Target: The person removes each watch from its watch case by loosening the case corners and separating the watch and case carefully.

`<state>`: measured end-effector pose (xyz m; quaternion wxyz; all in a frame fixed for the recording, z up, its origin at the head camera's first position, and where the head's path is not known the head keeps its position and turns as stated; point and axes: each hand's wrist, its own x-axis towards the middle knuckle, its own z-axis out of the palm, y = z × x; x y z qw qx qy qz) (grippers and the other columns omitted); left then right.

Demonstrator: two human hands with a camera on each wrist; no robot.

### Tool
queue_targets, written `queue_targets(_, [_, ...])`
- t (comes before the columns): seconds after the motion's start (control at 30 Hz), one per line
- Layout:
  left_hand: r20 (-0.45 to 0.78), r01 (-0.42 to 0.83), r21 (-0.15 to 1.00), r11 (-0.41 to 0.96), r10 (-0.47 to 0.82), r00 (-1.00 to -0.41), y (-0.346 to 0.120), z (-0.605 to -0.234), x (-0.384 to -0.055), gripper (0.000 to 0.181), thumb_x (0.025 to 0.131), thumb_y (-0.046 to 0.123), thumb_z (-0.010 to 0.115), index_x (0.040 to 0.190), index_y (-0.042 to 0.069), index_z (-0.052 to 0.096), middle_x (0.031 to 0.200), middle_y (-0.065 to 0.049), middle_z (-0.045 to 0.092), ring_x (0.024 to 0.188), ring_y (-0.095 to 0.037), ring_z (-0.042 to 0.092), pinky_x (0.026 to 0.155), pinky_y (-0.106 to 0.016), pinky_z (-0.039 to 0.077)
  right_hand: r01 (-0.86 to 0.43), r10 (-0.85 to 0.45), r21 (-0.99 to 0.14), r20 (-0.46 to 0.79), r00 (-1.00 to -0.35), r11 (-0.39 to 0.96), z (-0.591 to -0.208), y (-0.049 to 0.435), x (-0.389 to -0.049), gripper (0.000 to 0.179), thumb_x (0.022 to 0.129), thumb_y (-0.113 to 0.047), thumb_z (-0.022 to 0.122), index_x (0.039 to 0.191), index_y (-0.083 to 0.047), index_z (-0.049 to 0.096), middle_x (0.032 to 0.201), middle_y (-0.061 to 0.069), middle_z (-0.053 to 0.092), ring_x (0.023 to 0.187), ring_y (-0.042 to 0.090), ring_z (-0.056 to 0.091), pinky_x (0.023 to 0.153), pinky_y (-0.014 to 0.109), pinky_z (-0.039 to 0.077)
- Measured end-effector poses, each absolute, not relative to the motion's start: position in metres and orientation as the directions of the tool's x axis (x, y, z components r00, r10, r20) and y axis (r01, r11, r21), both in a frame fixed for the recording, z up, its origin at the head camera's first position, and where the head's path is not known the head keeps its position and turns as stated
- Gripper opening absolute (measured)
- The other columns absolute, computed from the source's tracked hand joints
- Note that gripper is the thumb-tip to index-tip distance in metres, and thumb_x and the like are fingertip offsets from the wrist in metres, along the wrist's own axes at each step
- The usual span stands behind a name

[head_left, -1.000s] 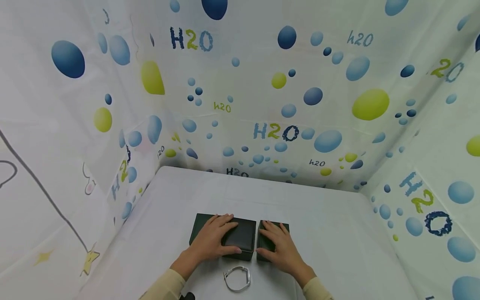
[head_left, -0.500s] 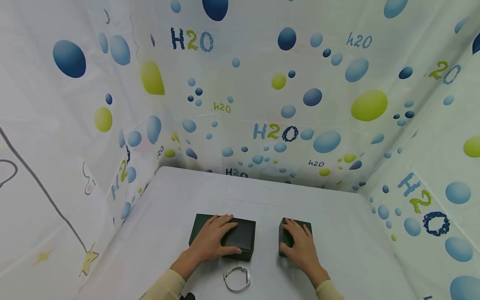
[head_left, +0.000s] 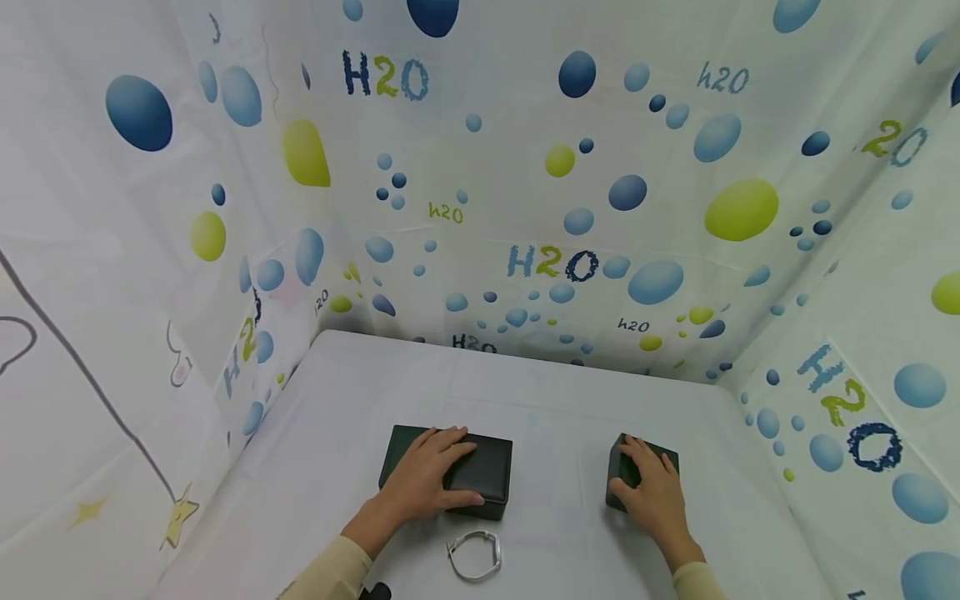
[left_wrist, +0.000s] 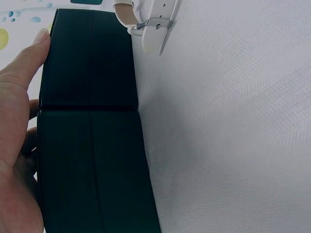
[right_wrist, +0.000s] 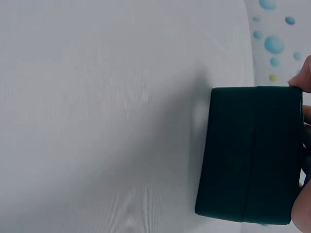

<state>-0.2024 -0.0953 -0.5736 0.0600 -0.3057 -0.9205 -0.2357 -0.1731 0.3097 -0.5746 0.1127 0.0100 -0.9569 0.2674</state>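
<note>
My left hand (head_left: 423,479) rests spread over two dark green boxes standing side by side, the left box (head_left: 402,437) and the middle box (head_left: 487,467). In the left wrist view the thumb lies along the top edge of one box (left_wrist: 92,58), its neighbour (left_wrist: 92,170) touching it. Apart from these, on the right, my right hand (head_left: 656,496) grips a third, smaller-looking green box (head_left: 663,456), fingers bent over its top and thumb at its left side. Nearer me lies a white looped strap (head_left: 496,548) with a metal buckle (left_wrist: 158,23), like a wristwatch; its face is not visible.
A white cloth covers the table (head_left: 555,533). Behind it and at the sides hang white curtains (head_left: 510,158) printed with blue and green drops. A small black object (head_left: 377,592) shows beside the left sleeve at the bottom edge.
My right hand has moved its box to the right, away from the middle box, opening a wide gap. The left hand, its two boxes and the looped strap have stayed put.
</note>
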Motion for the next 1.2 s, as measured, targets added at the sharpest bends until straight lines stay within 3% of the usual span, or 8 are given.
queue_targets(0.5, [0.226, 0.572, 0.42, 0.705, 0.529, -0.818, -0.095, -0.574, -0.203, 0.088, 0.083, 0.076, 0.07, 0.148, 0.018, 0.059, 0.161, -0.007, 0.049, 0.149, -0.026, 0.045, 0.128, -0.053, 0.026, 0.056, 0.166, -0.475, 0.193, -0.967, 0.878, -0.574, 0.369, -0.16, 0.049, 0.092, -0.009, 0.064, 0.139, 0.001, 0.057, 0.158, 0.024, 0.047, 0.149, 0.048, 0.038, 0.126, 0.067, 0.013])
queue_targets(0.8, [0.232, 0.577, 0.41, 0.707, 0.53, -0.815, -0.096, -0.573, -0.203, 0.088, 0.082, 0.077, 0.069, 0.148, 0.019, 0.06, 0.161, -0.006, 0.049, 0.149, -0.026, 0.046, 0.128, -0.052, 0.027, 0.104, 0.21, -0.487, 0.168, -0.963, 0.867, -0.571, 0.377, -0.16, 0.047, 0.093, -0.007, 0.059, 0.138, 0.004, 0.056, 0.157, 0.027, 0.045, 0.148, 0.049, 0.037, 0.126, 0.067, 0.012])
queue_targets(1.03, [0.198, 0.557, 0.42, 0.717, 0.526, -0.827, -0.096, -0.573, -0.203, 0.089, 0.082, 0.077, 0.069, 0.149, 0.019, 0.058, 0.162, -0.007, 0.047, 0.15, -0.026, 0.044, 0.129, -0.052, 0.025, -0.067, 0.158, -0.505, 0.389, -0.907, 0.86, -0.58, 0.35, -0.169, 0.035, 0.086, 0.004, 0.067, 0.121, 0.005, 0.067, 0.139, 0.03, 0.062, 0.133, 0.05, 0.054, 0.119, 0.067, 0.031])
queue_targets(1.2, [0.207, 0.56, 0.431, 0.708, 0.526, -0.825, -0.095, -0.573, -0.203, 0.089, 0.082, 0.077, 0.069, 0.149, 0.019, 0.058, 0.162, -0.005, 0.047, 0.15, -0.025, 0.044, 0.129, -0.051, 0.024, -0.252, 0.05, -0.486, 0.526, -0.849, 0.837, -0.582, 0.313, -0.177, 0.034, 0.084, 0.006, 0.074, 0.117, 0.002, 0.071, 0.129, 0.023, 0.071, 0.121, 0.044, 0.065, 0.118, 0.064, 0.034])
